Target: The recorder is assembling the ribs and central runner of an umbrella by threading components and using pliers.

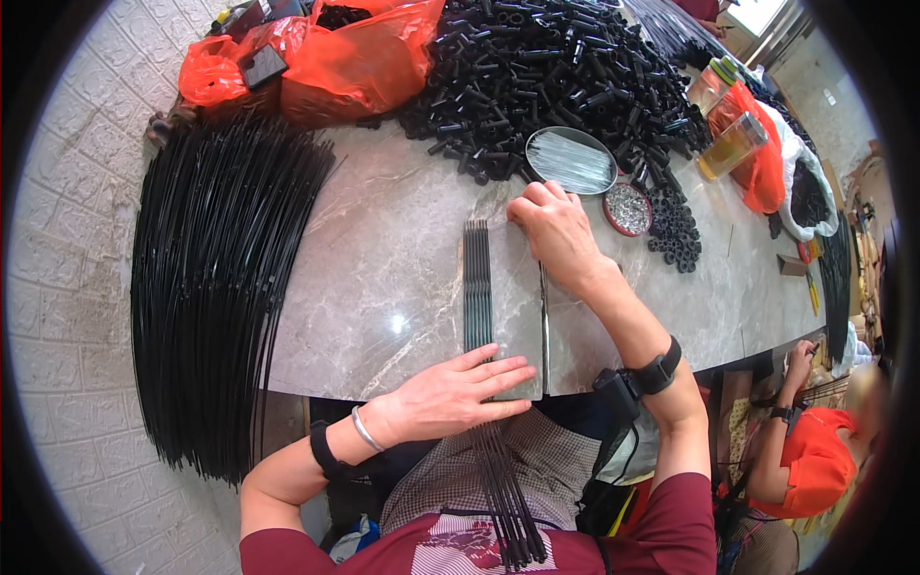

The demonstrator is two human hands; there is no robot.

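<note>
My left hand (450, 393) lies flat with fingers stretched out across a row of thin black rods (477, 287) at the table's near edge. The rods lie side by side, and their lower ends hang over the edge toward my lap. Just right of the rods' far ends, my right hand (561, 235) is closed, thumb and fingers pinched down near the tabletop. What it holds, if anything, is hidden. Beyond it stands an oval metal dish (573, 129) of thin clear sticks (572, 165). Beside that is a round red-rimmed dish of small silvery pieces (629, 209).
Many black tubes (556, 77) are heaped at the back, with small black rings (676, 235) at right. A thick stack of long black rods (211, 297) overhangs the left edge. Red plastic bags (359, 62) and a bottle (733, 146) stand behind. Another person (815, 465) works at lower right.
</note>
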